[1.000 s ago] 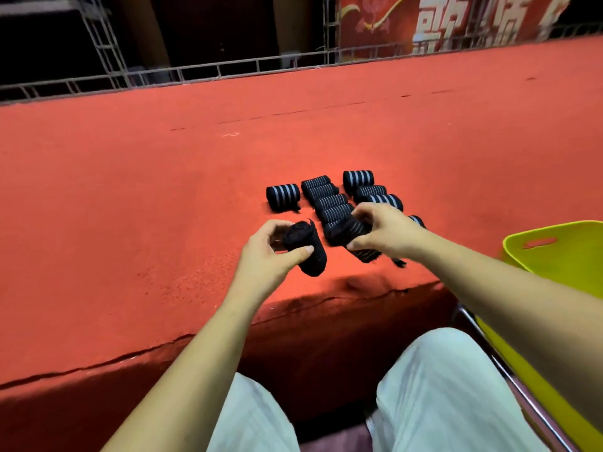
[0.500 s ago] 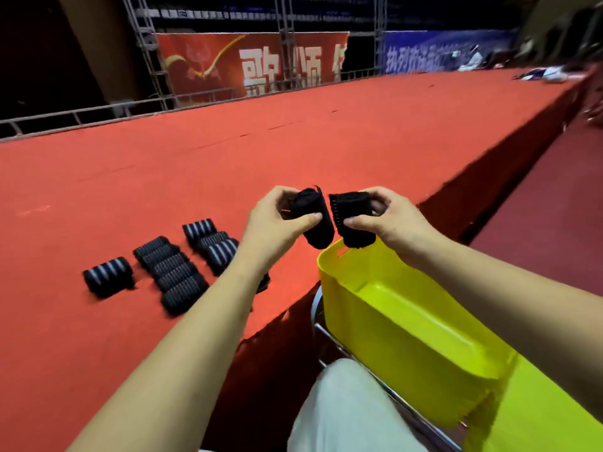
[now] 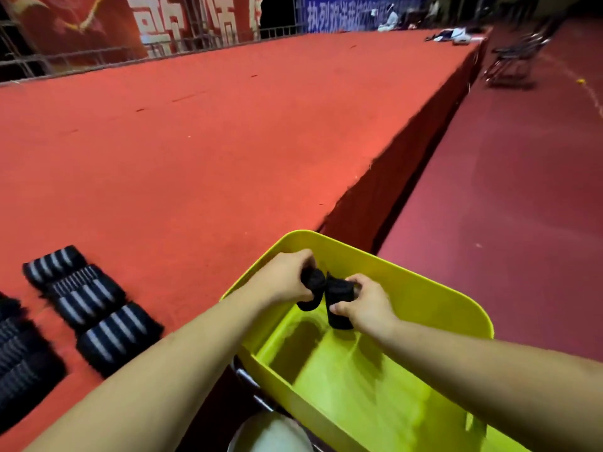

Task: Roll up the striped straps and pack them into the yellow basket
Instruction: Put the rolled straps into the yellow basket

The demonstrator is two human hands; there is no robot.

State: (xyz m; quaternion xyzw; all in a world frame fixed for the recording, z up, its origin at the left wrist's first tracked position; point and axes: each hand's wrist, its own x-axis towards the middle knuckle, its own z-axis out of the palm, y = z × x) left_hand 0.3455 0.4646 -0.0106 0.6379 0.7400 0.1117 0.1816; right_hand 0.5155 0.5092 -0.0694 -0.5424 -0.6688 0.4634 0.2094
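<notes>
My left hand (image 3: 283,278) grips one dark rolled strap (image 3: 311,290), and my right hand (image 3: 364,304) grips a second rolled strap (image 3: 339,305). Both rolls hang side by side inside the yellow basket (image 3: 424,278), near its far left corner and above its bare floor. Several more rolled black straps with white stripes (image 3: 91,305) lie in rows on the red stage carpet (image 3: 202,151) at the lower left, some cut off by the frame edge.
The basket rests on a metal chair frame (image 3: 248,380) beside the stage's edge (image 3: 385,177). My white-trousered knee (image 3: 270,432) shows below. Dark red floor (image 3: 522,197) spreads to the right, with folding chairs (image 3: 512,60) far off. Banners and metal railing line the back.
Both hands carried their rolls from the stage rightward and then down into the basket. My view swung right, so the rows of straps now sit at the lower left.
</notes>
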